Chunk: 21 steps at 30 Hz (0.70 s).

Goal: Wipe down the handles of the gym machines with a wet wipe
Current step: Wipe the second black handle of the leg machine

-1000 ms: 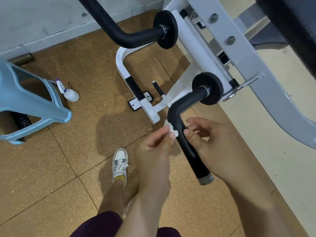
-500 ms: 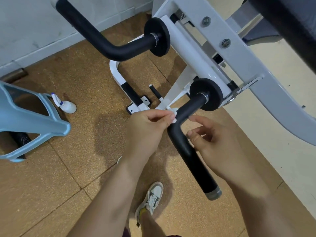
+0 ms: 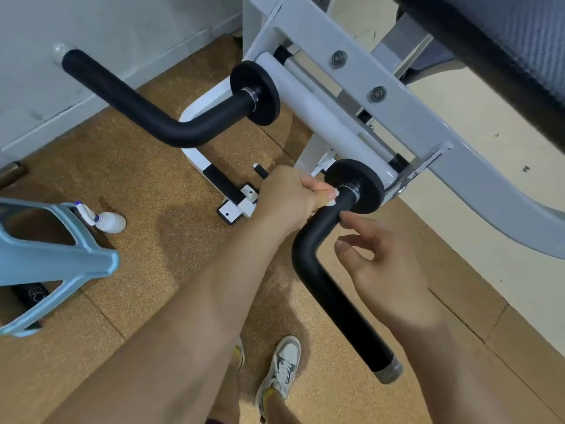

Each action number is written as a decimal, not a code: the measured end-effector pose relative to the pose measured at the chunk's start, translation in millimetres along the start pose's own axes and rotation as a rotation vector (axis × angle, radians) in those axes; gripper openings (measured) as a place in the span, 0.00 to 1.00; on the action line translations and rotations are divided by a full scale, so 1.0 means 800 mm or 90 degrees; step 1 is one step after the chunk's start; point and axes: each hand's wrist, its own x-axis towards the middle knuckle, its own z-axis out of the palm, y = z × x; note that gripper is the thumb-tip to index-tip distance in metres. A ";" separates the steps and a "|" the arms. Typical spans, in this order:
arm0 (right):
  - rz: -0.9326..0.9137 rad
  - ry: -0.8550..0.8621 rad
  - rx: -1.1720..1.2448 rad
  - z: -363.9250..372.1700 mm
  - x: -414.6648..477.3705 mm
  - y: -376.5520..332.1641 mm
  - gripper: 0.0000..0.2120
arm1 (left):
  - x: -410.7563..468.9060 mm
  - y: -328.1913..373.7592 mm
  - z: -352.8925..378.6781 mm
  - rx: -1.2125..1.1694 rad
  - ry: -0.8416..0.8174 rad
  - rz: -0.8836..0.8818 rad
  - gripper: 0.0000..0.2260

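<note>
A bent black foam handle juts from the white machine, ending in a grey cap at lower right. My left hand is shut on a small white wet wipe, pressing it against the handle's upper end beside the black disc. My right hand hovers just right of the handle's bend, fingers apart, one fingertip touching the foam. A second black handle with its own disc extends to the upper left.
The white machine frame crosses the upper right. A light blue plastic stool stands at left with a small spray bottle on the cork floor beside it. My shoes stand below the handle. A wall runs along the top left.
My left hand slid the wipe up the handle from the bend to the end by the disc. My right hand followed upward, staying beside the handle.
</note>
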 end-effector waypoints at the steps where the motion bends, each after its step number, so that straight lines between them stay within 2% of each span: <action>1: 0.002 0.002 0.007 0.001 0.000 0.000 0.20 | 0.009 0.003 0.004 0.005 0.000 -0.003 0.05; 5: 0.009 -0.001 0.008 0.001 -0.001 0.001 0.22 | 0.017 0.009 0.018 -0.036 0.045 0.011 0.02; 8: 0.003 -0.001 0.010 0.002 -0.002 0.002 0.22 | 0.008 0.007 0.023 -0.020 0.081 0.070 0.03; 14: 0.015 -0.012 0.021 0.000 -0.008 0.004 0.23 | 0.001 0.016 0.017 0.089 0.025 0.176 0.01; 17: 0.010 0.013 0.019 -0.010 -0.008 0.002 0.22 | 0.003 0.016 0.025 0.034 0.079 0.114 0.01; 19: 0.020 0.057 0.024 -0.018 -0.003 0.003 0.22 | 0.010 0.013 0.026 -0.062 0.097 0.000 0.02; 21: 0.038 0.107 0.048 -0.024 0.003 0.005 0.23 | 0.014 0.017 0.024 -0.135 0.063 -0.101 0.03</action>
